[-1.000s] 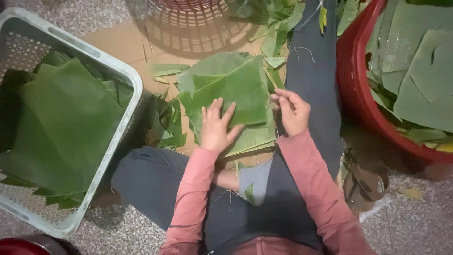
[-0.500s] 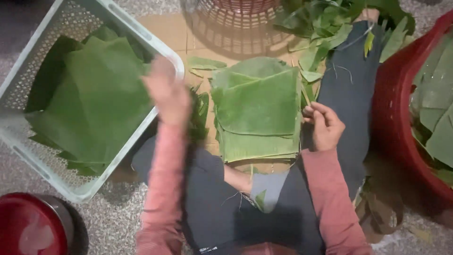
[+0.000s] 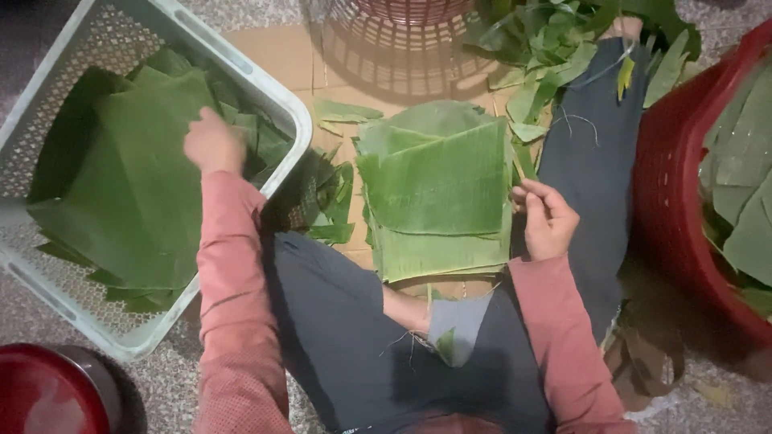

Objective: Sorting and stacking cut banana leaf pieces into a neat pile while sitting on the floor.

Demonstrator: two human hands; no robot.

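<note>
Fingers: those of the left hand [image 3: 212, 143] are curled loosely over the leaves in the crate, touching the top leaf, and whether they pinch it cannot be told; those of the right hand [image 3: 547, 219] are half bent, the tips [image 3: 521, 195] resting on the right edge of the cut stack, gripping nothing that shows.
Pale grey perforated plastic crate [image 3: 283, 106]: sits on the floor at the person's left and holds a heap of large flat dark green banana leaves [image 3: 137, 193].
Red plastic basket [image 3: 667, 209]: stands at the person's right, with more big green leaves [image 3: 744, 185] inside.
Stack of cut rectangular bright green leaf pieces [image 3: 438, 193]: lies between the person's legs on a sheet of brown cardboard [image 3: 277, 50], well apart from the crate.
Loose green leaf trimmings [image 3: 547, 48]: piled beyond the stack, beside the right leg in dark trousers [image 3: 591, 161].
Woven red-rimmed basket [image 3: 414, 10]: at the top edge, only partly in view.
Round glossy red container [image 3: 48, 394]: bottom left corner, just beside the crate.
Small torn leaf scraps [image 3: 334, 193]: scattered between crate and stack.
</note>
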